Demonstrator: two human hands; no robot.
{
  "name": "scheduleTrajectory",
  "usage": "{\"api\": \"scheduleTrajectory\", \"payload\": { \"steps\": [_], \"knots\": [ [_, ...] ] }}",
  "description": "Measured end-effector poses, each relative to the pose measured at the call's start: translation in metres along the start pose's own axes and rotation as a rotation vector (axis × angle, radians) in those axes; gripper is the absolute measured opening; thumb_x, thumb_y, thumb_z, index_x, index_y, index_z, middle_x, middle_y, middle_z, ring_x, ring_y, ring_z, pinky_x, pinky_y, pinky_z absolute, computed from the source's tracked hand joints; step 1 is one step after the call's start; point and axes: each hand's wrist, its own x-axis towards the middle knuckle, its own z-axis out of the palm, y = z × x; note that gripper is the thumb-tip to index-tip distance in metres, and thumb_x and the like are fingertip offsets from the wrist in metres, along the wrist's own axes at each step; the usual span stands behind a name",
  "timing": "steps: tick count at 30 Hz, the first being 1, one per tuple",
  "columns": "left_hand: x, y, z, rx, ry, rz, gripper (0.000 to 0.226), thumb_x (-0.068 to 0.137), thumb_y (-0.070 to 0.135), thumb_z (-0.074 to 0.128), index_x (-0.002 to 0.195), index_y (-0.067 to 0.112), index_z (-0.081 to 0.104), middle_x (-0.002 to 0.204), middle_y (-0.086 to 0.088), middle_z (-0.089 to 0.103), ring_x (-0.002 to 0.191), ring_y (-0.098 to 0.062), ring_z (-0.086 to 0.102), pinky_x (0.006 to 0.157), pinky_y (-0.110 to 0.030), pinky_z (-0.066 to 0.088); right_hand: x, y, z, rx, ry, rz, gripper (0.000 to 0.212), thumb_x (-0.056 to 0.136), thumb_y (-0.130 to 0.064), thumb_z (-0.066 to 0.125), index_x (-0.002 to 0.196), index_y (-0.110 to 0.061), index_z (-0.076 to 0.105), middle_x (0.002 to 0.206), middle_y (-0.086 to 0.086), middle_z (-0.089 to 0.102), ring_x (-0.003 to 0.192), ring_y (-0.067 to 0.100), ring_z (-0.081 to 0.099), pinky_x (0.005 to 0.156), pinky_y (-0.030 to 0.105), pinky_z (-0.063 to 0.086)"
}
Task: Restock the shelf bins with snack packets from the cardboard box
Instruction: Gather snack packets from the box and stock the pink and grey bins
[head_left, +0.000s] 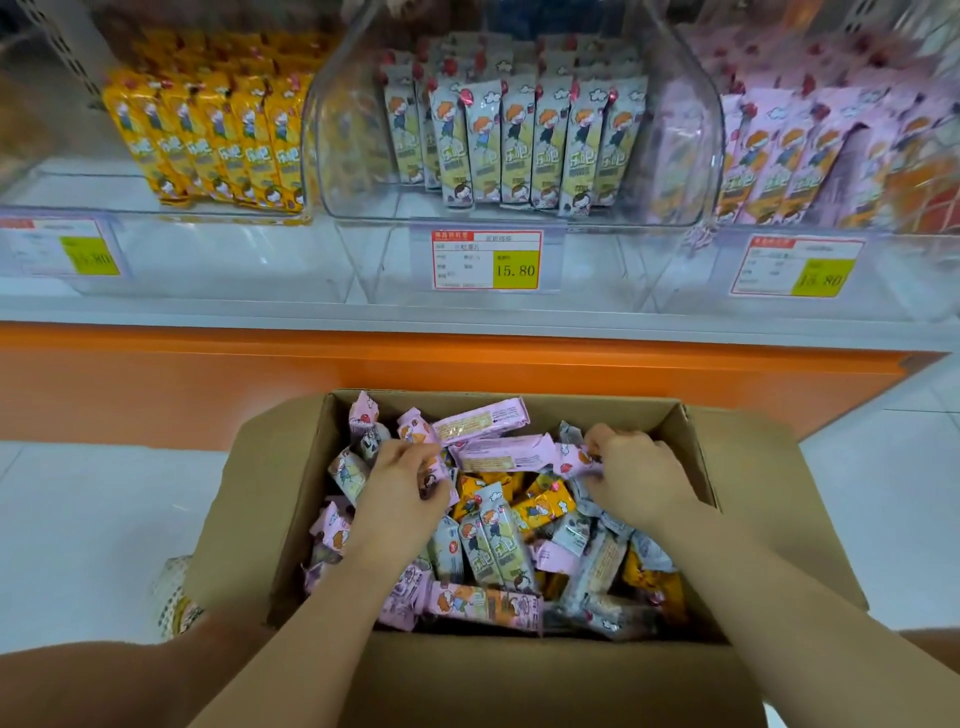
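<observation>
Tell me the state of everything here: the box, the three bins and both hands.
cardboard box, open, flaps out, full of mixed packets
left grip, fingers curled round a pink packet in the box
right grip, pinching a second pink packet
left bin, part full, yellow packets upright
middle bin, part full, grey packets upright
right bin, pink packets upright

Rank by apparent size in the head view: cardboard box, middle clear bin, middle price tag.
1. cardboard box
2. middle clear bin
3. middle price tag
The box sits nearest the camera, exaggerating its lead.
</observation>
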Motion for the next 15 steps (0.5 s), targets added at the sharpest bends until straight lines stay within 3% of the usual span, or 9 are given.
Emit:
{"api": "scheduleTrajectory", "payload": {
  "steps": [3, 5, 7, 9, 12, 13, 15],
  "knots": [
    [0.002, 0.002, 0.001, -0.067, 0.037, -0.025, 0.044, 0.092, 0.019, 0.06, 0.135, 0.017, 0.048, 0.134, -0.003, 0.035, 0.077, -0.015, 0.053, 0.076, -0.011, 0.033, -0.007, -0.003, -0.003, -0.034, -0.083, -0.054, 0.038, 0.097, -0.036, 0.044, 0.131, -0.018, 0.045, 0.087, 0.001, 0.059, 0.077, 0.02, 0.056, 0.061, 0.029, 0.036],
    [0.004, 0.005, -0.001, -0.152, 0.063, -0.066, 0.048, 0.091, 0.015, 0.061, 0.137, 0.017, 0.046, 0.133, -0.006, 0.034, 0.07, -0.014, 0.05, 0.074, -0.012, 0.033, -0.014, -0.005, -0.004, 0.009, -0.149, -0.057, 0.045, 0.099, -0.035, 0.041, 0.139, -0.015, 0.036, 0.077, 0.0, 0.05, 0.058, 0.014, 0.041, 0.048, 0.027, 0.027],
    [0.007, 0.008, -0.002, -0.238, 0.074, -0.125, 0.053, 0.091, 0.015, 0.063, 0.139, 0.017, 0.042, 0.136, -0.007, 0.032, 0.072, -0.007, 0.047, 0.08, -0.018, 0.035, -0.02, -0.007, -0.006, 0.032, -0.189, -0.055, 0.047, 0.1, -0.033, 0.041, 0.142, -0.013, 0.031, 0.095, 0.008, 0.058, 0.064, 0.019, 0.042, 0.046, 0.026, 0.027],
    [0.01, 0.013, -0.003, -0.307, 0.053, -0.194, 0.058, 0.09, 0.015, 0.063, 0.143, 0.018, 0.037, 0.143, -0.008, 0.027, 0.079, -0.011, 0.048, 0.08, -0.017, 0.035, -0.024, -0.005, -0.009, 0.049, -0.225, -0.057, 0.045, 0.099, -0.033, 0.044, 0.139, -0.014, 0.033, 0.109, 0.01, 0.06, 0.069, 0.02, 0.045, 0.049, 0.028, 0.033],
    [0.011, 0.024, -0.001, -0.364, 0.035, -0.265, 0.069, 0.091, 0.013, 0.063, 0.149, 0.019, 0.026, 0.149, -0.009, 0.016, 0.066, -0.003, 0.046, 0.065, -0.01, 0.035, -0.03, -0.001, -0.018, 0.072, -0.276, -0.065, 0.043, 0.096, -0.039, 0.05, 0.131, -0.017, 0.04, 0.093, 0.0, 0.058, 0.071, 0.018, 0.048, 0.052, 0.028, 0.035],
    [0.011, 0.028, 0.0, -0.389, 0.033, -0.278, 0.072, 0.09, 0.013, 0.063, 0.15, 0.02, 0.023, 0.15, -0.009, 0.013, 0.068, -0.003, 0.047, 0.068, -0.015, 0.038, -0.032, 0.001, -0.022, 0.079, -0.287, -0.068, 0.042, 0.094, -0.041, 0.052, 0.127, -0.017, 0.042, 0.082, -0.005, 0.053, 0.071, 0.018, 0.049, 0.052, 0.028, 0.035],
    [0.012, 0.033, 0.002, -0.448, 0.031, -0.309, 0.078, 0.09, 0.012, 0.065, 0.151, 0.022, 0.018, 0.153, -0.01, 0.009, 0.089, -0.013, 0.05, 0.088, -0.027, 0.043, -0.036, 0.006, -0.028, 0.127, -0.288, -0.084, 0.037, 0.092, -0.044, 0.054, 0.118, -0.019, 0.045, 0.071, -0.009, 0.045, 0.066, 0.014, 0.048, 0.052, 0.026, 0.033]
  ]
}}
